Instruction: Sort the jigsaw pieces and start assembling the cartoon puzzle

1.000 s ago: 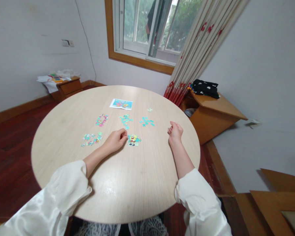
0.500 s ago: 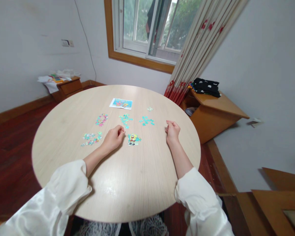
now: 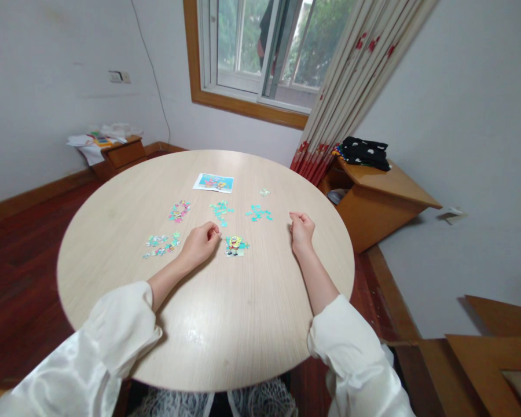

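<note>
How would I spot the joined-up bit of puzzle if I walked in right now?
Find the round table, then the person's left hand. Just right of that hand lies the joined puzzle section. Unlike the scattered loose pieces, it is one compact patch, showing a yellow, square cartoon character.

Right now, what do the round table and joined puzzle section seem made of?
Round table: pale wood or wood-look laminate, slightly glossy; fine grain and a highlight show. Joined puzzle section: perhaps printed cardboard, from its flat, colourful picture; finish unclear.
</note>
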Available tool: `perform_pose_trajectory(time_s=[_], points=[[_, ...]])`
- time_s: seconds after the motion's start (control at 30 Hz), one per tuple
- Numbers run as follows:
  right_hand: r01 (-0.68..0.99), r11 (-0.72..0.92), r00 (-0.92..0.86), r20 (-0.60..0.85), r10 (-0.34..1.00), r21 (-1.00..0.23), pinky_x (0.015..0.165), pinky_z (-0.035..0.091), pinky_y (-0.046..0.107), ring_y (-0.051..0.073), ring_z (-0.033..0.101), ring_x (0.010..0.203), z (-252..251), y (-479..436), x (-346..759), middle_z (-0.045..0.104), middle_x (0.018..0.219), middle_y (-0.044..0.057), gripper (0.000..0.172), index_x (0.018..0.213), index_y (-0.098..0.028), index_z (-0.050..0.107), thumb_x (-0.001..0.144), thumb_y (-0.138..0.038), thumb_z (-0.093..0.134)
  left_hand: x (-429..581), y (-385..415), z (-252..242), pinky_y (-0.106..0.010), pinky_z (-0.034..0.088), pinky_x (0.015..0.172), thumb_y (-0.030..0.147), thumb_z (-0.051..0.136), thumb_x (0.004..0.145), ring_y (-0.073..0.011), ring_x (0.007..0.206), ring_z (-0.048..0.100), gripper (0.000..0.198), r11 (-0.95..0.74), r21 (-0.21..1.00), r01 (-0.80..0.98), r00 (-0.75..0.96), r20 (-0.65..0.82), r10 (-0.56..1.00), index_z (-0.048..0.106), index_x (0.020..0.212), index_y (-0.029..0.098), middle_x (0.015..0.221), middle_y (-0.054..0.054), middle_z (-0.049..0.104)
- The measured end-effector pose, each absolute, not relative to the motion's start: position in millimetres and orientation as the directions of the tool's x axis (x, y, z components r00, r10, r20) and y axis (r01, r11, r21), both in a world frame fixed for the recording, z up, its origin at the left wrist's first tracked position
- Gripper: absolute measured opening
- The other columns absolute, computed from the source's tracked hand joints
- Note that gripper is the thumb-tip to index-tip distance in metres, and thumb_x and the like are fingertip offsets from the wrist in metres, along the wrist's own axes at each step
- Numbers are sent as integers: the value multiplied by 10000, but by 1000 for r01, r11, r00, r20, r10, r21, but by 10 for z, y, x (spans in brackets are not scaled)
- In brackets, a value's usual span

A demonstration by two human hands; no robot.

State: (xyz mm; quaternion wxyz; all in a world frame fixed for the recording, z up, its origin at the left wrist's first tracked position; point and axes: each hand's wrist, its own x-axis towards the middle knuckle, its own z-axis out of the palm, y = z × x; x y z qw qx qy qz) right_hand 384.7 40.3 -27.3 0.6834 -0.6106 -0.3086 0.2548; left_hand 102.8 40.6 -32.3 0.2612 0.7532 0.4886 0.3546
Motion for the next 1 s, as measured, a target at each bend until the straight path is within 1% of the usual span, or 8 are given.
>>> perform_pose_trajectory(time_s=[0.13, 0.2, 0.3, 0.37, 0.4, 0.6, 1.0], points=[[55, 115, 676, 122, 727, -992, 441, 215, 213, 77, 292, 435, -259, 391, 3822, 364, 462, -95, 106, 681, -195, 584, 631, -286, 605, 1030, 401, -320, -254, 364, 569, 269, 499, 768, -151, 556, 516, 97, -383, 741, 552, 265, 279, 923, 548, 744, 189, 568, 28, 547], [66, 111, 673, 127, 729, -992, 442, 211, 213, 78, 298, 438, -254, 385, 3805, 376, 467, -92, 105, 680, -189, 587, 629, -279, 601, 1039, 391, -308, -260, 381, 585, 275, 488, 787, -162, 579, 539, 125, -380, 736, 561, 267, 274, 924, 567, 756, 183, 601, 7, 587], [85, 112, 669, 140, 730, -990, 442, 206, 212, 76, 296, 444, -250, 376, 3780, 407, 488, -85, 114, 685, -182, 590, 627, -280, 596, 1062, 371, -284, -292, 428, 688, 290, 430, 849, -198, 719, 610, 220, -407, 727, 552, 287, 293, 912, 612, 813, 171, 768, -57, 685], [102, 115, 661, 153, 734, -988, 442, 208, 212, 75, 300, 449, -251, 371, 3769, 427, 502, -81, 126, 690, -179, 594, 625, -287, 600, 1076, 360, -275, -310, 440, 757, 277, 398, 875, -213, 804, 629, 259, -430, 725, 539, 312, 302, 901, 632, 857, 167, 869, -84, 710], [111, 116, 655, 160, 738, -987, 442, 210, 212, 75, 303, 451, -252, 369, 3767, 431, 504, -80, 133, 692, -178, 597, 624, -291, 602, 1081, 356, -274, -313, 443, 768, 268, 393, 880, -213, 815, 631, 265, -434, 723, 537, 324, 299, 898, 638, 875, 165, 886, -87, 714], [156, 117, 629, 190, 754, -981, 438, 213, 211, 79, 317, 452, -266, 363, 3763, 419, 487, -83, 135, 685, -180, 593, 629, -302, 605, 1078, 352, -291, -303, 452, 735, 249, 388, 883, -200, 743, 622, 277, -445, 702, 556, 353, 285, 891, 649, 907, 162, 795, -65, 700], [198, 113, 599, 212, 772, -974, 449, 207, 215, 84, 298, 440, -263, 347, 3730, 365, 459, -94, 69, 674, -183, 581, 659, -250, 569, 1074, 349, -267, -307, 453, 743, 261, 366, 891, -207, 761, 636, 296, -459, 687, 563, 379, 278, 883, 642, 914, 156, 825, -77, 702]])
